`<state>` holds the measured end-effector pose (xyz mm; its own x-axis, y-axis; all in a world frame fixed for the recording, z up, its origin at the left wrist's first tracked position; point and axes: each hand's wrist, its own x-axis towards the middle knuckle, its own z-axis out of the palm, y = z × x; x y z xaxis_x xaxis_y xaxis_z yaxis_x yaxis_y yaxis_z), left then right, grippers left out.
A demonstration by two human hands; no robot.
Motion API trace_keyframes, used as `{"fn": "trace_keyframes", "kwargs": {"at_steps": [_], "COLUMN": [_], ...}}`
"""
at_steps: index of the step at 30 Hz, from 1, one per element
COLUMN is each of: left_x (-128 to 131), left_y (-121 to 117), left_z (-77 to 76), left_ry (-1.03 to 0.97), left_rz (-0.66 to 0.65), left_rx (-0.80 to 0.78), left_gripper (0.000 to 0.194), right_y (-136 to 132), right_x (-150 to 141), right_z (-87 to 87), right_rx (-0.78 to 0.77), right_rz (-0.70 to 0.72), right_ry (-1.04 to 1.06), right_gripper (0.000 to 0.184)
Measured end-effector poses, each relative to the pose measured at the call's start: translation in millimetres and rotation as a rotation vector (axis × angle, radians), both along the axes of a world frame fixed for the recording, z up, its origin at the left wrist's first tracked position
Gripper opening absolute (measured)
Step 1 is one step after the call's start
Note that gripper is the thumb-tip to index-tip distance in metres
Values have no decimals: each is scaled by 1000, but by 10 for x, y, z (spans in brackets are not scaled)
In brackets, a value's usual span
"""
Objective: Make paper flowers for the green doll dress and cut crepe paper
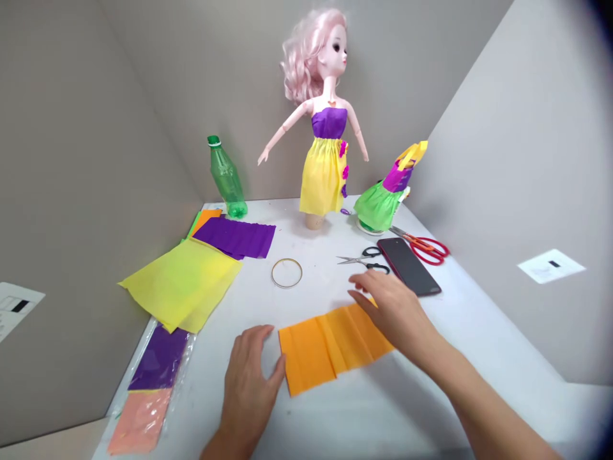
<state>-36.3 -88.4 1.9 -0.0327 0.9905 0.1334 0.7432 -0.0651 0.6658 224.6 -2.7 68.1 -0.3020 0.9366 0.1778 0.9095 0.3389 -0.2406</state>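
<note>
The left hand [249, 377] stands open, thumb side against the left edge of the pleated orange paper [330, 350]. The right hand [393, 313] is open too, palm down over the paper's right end, fingers spread past its far edge; neither hand clamps it. Small scissors [364, 260] and a phone [408, 266] lie just beyond. At left, a clear plastic sleeve [186, 351] holds purple paper [158, 358] and peach paper [140, 420].

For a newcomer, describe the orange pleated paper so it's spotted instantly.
Start at the doll in the yellow and purple dress on the white table. Come forward to the pleated orange paper near the front. It alone lies between the left hand and right hand.
</note>
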Motion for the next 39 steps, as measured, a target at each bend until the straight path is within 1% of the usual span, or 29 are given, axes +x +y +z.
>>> {"fn": "trace_keyframes", "kwargs": {"at_steps": [1,2,4,6,8,11,13,15,17,19,22,23,25,27,30,34,37,39], "left_x": [-53,-97,-144,-138,-103,-71,-82,-104,-117,-115,-104,-105,-116,-135,-161,-183,-195,-201], "left_y": [24,57,149,256,351,435,456,465,471,479,493,496,497,486,449,394,389,399], "left_z": [26,55,117,167,195,201,197,196,198,201,199,197,194,190,173,110,67,52], "left_ry": [-2,-8,-27,-29,-6,26,25,13,-7,-33,-59,-67,-95,-147,-237,-314,-298,-246], "left_rz": [7,-17,-147,-284,-362,-388,-380,-382,-383,-379,-406,-420,-431,-418,-374,-339,-368,-434], "left_rx": [-3,-22,-90,-151,-198,-255,-269,-272,-278,-286,-287,-282,-280,-305,-376,-382,-345,-312], "left_gripper": [36,35,32,35,36,28,23,19,19,24,31,31,29,29,33,39,37,29], "right_y": [-133,-272,-518,-666,-704,-654,-624,-619,-626,-622,-566,-530,-430,-296,-42,350,612,712], "right_x": [-46,-89,-161,-204,-204,-114,-10,99,187,238,252,247,232,217,197,148,71,10], "right_z": [-28,-72,-202,-355,-489,-615,-661,-695,-723,-739,-731,-718,-677,-616,-494,-321,-233,-206], "right_rx": [-39,-99,-221,-271,-253,-135,-27,33,18,-58,-193,-214,-206,-145,6,192,222,212], "right_rz": [3,17,32,27,1,-46,-125,-248,-348,-398,-378,-355,-299,-246,-160,-54,18,51], "right_ry": [72,143,235,256,234,176,135,93,72,93,171,185,182,136,31,-32,-55,-67], "right_gripper": [16,15,15,16,18,18,22,33,41,41,33,30,27,26,24,18,17,17]}}
